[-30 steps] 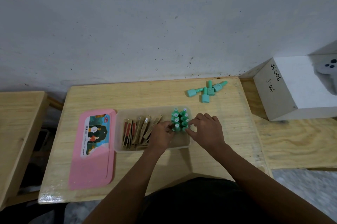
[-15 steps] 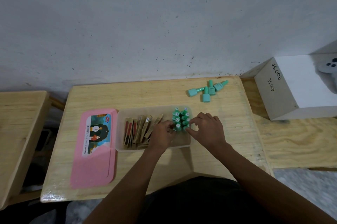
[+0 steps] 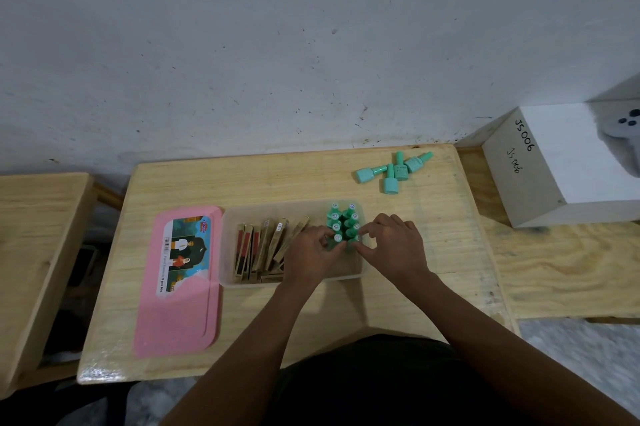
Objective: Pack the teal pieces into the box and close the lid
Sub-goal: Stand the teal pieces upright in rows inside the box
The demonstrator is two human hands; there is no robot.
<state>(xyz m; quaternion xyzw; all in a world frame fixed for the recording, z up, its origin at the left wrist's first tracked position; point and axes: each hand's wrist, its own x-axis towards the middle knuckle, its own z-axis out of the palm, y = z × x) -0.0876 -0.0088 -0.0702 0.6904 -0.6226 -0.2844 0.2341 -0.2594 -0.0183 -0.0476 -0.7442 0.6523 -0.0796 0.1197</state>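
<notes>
A clear plastic box [image 3: 228,252] sits mid-table. In its right part several teal bottles [image 3: 343,221] stand upright in two rows. My left hand [image 3: 308,255] pinches the nearest bottle of the left row. My right hand [image 3: 391,245] has its fingertips on the nearest bottle of the right row. Several more teal bottles [image 3: 393,171] lie loose on the table behind the box, to the right. The pink lid [image 3: 180,287] lies flat to the left of the box.
Gold and red flat sticks [image 3: 263,249] fill the box's left part. A white carton marked JS006 [image 3: 561,162] stands on a lower bench at the right. Another wooden table [image 3: 31,245] is at the left. A wall rises just behind the table.
Both hands stay at the near end of the upright bottles, with only slight finger shifts. Nothing else has moved.
</notes>
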